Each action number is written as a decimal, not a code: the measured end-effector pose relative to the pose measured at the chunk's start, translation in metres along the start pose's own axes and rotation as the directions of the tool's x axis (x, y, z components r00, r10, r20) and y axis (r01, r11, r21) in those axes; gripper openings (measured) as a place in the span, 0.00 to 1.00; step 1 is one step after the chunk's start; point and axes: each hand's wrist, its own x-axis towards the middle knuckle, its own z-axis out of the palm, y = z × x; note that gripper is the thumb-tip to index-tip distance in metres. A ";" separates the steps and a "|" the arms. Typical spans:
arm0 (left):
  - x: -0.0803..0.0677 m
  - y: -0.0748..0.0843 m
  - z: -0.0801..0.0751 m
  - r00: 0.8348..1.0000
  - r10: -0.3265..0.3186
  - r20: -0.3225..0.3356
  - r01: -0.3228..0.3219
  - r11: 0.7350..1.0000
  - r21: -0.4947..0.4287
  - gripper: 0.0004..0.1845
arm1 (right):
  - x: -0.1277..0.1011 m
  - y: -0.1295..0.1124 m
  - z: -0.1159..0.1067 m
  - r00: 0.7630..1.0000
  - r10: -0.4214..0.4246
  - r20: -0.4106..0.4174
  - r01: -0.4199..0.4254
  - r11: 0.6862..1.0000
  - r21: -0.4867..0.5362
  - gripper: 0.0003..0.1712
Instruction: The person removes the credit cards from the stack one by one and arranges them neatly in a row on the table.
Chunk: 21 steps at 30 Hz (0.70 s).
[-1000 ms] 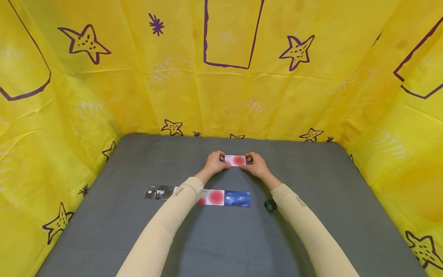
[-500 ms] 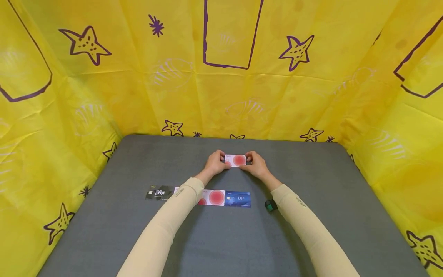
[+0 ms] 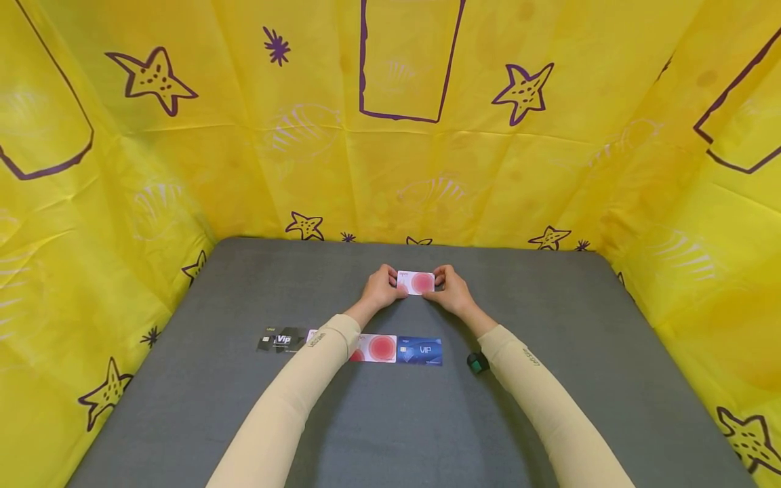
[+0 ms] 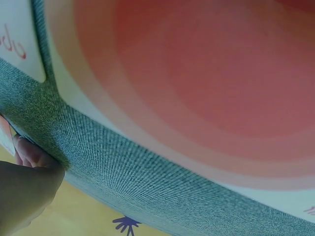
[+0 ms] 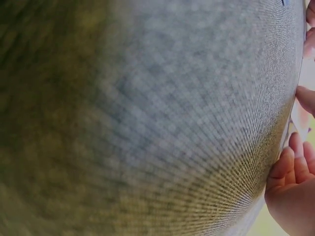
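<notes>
A white card with a red disc (image 3: 416, 282) is held between both hands at the middle of the grey mat (image 3: 567, 325). My left hand (image 3: 379, 288) pinches its left end and my right hand (image 3: 450, 287) pinches its right end. The card is tipped up a little toward the camera. In the left wrist view a big red-and-white card (image 4: 206, 93) fills the frame above the grey mat (image 4: 128, 172), with fingertips (image 4: 27, 152) at the lower left. The right wrist view shows mostly blurred grey mat (image 5: 147, 118) and fingers (image 5: 295, 162) at the right edge.
A row of cards lies nearer me: a black VIP card (image 3: 281, 339), a white card with a red disc (image 3: 378, 348) partly under my left sleeve, and a blue VIP card (image 3: 419, 351). A small dark green object (image 3: 476, 362) sits by my right forearm. Yellow star-print sheeting (image 3: 403, 156) walls the mat on three sides.
Both hands and the card they hold have stayed nearly still; the card looks tipped up very slightly more.
</notes>
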 end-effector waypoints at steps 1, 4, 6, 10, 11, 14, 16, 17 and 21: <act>0.000 0.000 0.000 1.000 0.000 -0.001 0.000 1.000 0.002 0.23 | 0.000 0.000 0.000 1.000 -0.005 -0.002 0.005 1.000 -0.002 0.32; 0.001 -0.001 0.001 1.000 0.000 -0.003 0.000 1.000 0.009 0.23 | 0.000 0.000 0.000 1.000 -0.012 -0.005 0.012 1.000 -0.008 0.32; 0.001 -0.001 0.001 1.000 -0.004 -0.004 0.004 1.000 0.012 0.23 | 0.000 0.000 0.000 1.000 -0.009 -0.003 0.009 1.000 -0.011 0.32; 0.000 0.000 0.000 1.000 -0.012 -0.002 0.012 1.000 0.007 0.23 | -0.001 -0.002 0.000 1.000 0.001 0.001 -0.001 1.000 -0.010 0.32; -0.001 0.000 0.000 1.000 -0.014 0.001 0.014 1.000 0.003 0.23 | -0.001 -0.002 0.000 1.000 0.001 0.000 -0.001 1.000 -0.008 0.32; -0.002 0.001 -0.001 1.000 -0.016 0.010 0.016 1.000 -0.005 0.24 | -0.003 -0.003 0.000 1.000 -0.008 -0.002 0.008 1.000 -0.006 0.33; -0.003 0.002 -0.002 1.000 -0.013 0.018 0.013 1.000 -0.008 0.25 | -0.004 -0.004 0.000 1.000 -0.012 -0.003 0.012 1.000 -0.006 0.33; -0.004 0.002 -0.002 1.000 -0.010 0.022 0.010 1.000 -0.008 0.25 | -0.004 -0.004 0.000 1.000 -0.011 -0.003 0.011 1.000 -0.005 0.33; -0.006 0.002 -0.003 1.000 0.009 0.030 -0.008 1.000 -0.013 0.24 | -0.006 -0.004 0.000 1.000 0.003 -0.003 -0.003 1.000 -0.001 0.33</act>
